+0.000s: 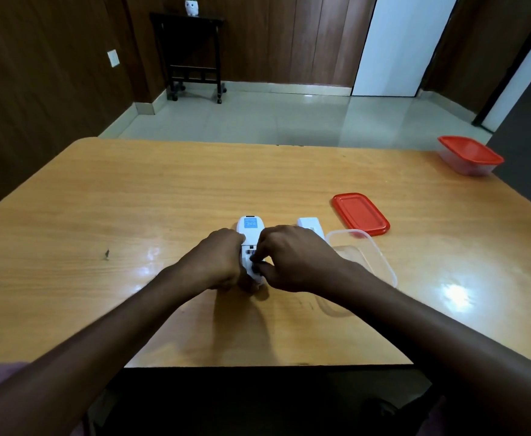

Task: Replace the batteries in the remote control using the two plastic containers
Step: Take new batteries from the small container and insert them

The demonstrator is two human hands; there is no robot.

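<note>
On the table there are two hands, one white remote control, one white battery cover, two plastic boxes, a clear open box near and a closed box far right, and one loose red lid.
</note>
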